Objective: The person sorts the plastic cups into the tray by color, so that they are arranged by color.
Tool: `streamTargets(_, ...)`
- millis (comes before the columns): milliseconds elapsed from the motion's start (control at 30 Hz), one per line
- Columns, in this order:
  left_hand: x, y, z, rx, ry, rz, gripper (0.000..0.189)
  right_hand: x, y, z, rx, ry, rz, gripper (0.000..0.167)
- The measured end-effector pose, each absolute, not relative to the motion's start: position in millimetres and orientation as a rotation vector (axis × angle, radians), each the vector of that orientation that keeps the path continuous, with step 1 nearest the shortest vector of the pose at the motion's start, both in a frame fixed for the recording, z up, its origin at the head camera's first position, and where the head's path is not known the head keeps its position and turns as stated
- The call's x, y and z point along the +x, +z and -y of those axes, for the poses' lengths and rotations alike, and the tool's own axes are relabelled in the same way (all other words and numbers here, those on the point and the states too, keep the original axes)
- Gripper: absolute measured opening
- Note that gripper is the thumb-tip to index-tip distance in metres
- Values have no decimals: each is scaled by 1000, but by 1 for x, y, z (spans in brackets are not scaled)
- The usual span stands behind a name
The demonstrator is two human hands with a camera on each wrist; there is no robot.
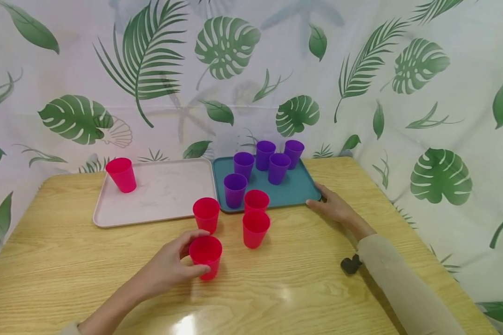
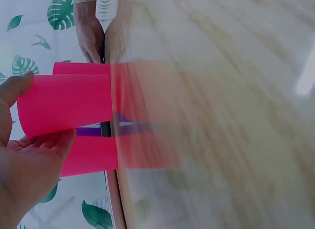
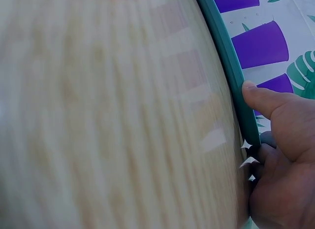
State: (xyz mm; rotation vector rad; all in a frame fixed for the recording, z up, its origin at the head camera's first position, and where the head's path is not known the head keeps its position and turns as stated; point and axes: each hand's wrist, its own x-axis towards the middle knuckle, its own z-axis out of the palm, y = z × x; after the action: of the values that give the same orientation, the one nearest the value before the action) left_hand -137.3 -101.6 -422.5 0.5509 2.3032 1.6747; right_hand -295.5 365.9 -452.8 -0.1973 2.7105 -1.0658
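My left hand is round a red cup at the front of the table, with the thumb on its near side and fingers on the far side. In the left wrist view the same cup stands upright on the tabletop between thumb and fingers. Another red cup is just behind it. Two more, a nearer red cup and a farther red cup, stand to the right. My right hand grips the front right corner of the teal tray, thumb on its rim.
Several purple cups stand upright on the teal tray. Beside it on the left lies a pale pink tray with a red cup at its left end. A small black object is by the right sleeve. Leaf-patterned cloth hangs behind the table.
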Motion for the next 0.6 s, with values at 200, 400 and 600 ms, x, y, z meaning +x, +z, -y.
streamTargets(200,-136,-418,118,539,1682,-2343,65,-295,-453,-366,-184,-1066,-2708,87)
streamTargets(400,-138,-415,135,483,1663,-2381,66,-296,-455,-368,-195,-1051,-2718,88)
streamTargets(600,-142,-413,154,415,1667,-2424,67,-298,-456,-367,-188,-1042,-2713,89)
